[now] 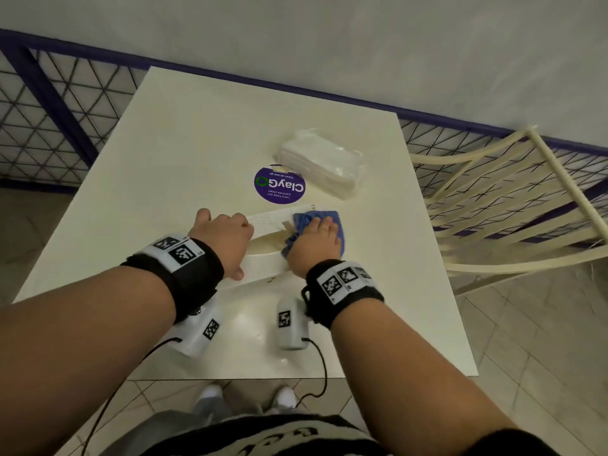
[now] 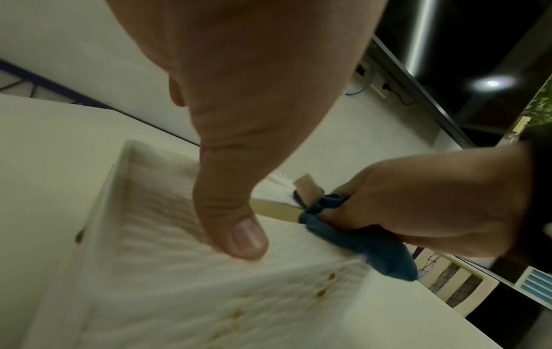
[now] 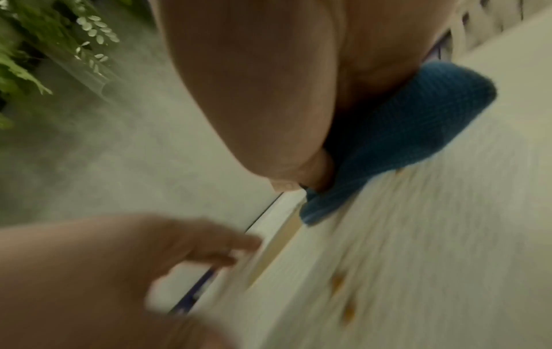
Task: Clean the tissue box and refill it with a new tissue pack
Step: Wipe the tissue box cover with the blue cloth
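A white tissue box [image 1: 268, 258] with a woven pattern lies in the middle of the table [image 1: 184, 159]. My left hand [image 1: 227, 238] grips its left end, the thumb [image 2: 239, 236] on the near side wall [image 2: 179, 271] and the fingers over the far edge. My right hand [image 1: 320, 236] holds a bunched blue cloth [image 1: 316, 222] and presses it on the box's right end [image 3: 418, 236]. The cloth [image 2: 373, 248] lies beside a small tan tab [image 2: 306, 191] on the box. The new tissue pack [image 1: 322, 162], white in clear wrap, lies behind the box to the right.
A round purple sticker [image 1: 279, 185] is on the table between the box and the pack. A cream slatted chair [image 1: 510, 199] stands at the table's right side. A blue-framed mesh fence [image 1: 49, 120] runs behind and to the left.
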Action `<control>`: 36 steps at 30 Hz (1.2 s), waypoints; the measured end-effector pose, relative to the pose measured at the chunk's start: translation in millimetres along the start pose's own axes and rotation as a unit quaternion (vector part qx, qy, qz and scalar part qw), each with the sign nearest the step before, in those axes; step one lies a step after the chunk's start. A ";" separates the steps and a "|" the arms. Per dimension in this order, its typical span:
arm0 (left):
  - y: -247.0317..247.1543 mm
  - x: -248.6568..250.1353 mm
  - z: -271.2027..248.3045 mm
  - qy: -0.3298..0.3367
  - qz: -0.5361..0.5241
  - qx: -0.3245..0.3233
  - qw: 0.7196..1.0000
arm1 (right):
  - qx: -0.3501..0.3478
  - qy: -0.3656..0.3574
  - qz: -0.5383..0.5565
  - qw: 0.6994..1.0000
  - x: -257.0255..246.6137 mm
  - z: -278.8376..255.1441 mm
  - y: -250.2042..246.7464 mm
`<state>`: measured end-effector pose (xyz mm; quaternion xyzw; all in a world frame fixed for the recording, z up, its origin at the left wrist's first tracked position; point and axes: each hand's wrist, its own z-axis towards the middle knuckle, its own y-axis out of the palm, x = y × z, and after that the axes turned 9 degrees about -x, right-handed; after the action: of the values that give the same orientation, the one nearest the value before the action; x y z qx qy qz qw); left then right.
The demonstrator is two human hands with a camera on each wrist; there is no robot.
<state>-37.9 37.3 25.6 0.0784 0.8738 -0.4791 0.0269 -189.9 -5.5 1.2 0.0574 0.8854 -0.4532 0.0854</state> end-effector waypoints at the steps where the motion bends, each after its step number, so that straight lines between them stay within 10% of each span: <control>1: -0.8 0.2 0.5 0.000 0.008 -0.001 1.000 | -0.013 -0.018 -0.008 1.000 -6.5 -2.8 5.8; 17: -2.1 -0.5 4.7 0.004 0.033 0.003 0.999 | -0.014 -0.121 0.015 0.992 9.8 -1.1 13.1; 23: 2.2 -3.6 5.4 0.001 0.014 0.007 1.000 | 0.043 -0.032 0.040 0.998 19.9 5.0 -2.3; 28: 0.9 0.3 2.7 -0.003 0.010 0.005 1.000 | -0.012 -0.134 0.102 0.986 5.4 -24.2 -8.4; 32: 4.4 -4.4 2.7 0.007 -0.013 0.013 1.000 | 0.077 -0.124 0.205 0.968 15.1 -25.1 -54.7; 36: 7.0 -6.8 1.8 0.009 -0.027 0.014 0.999 | 0.058 -0.074 0.097 0.991 5.9 18.3 -57.9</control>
<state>-30.1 38.7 19.6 0.0593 0.8692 -0.4909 0.0047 -204.2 -53.9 35.4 0.1138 0.8394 -0.4962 0.1906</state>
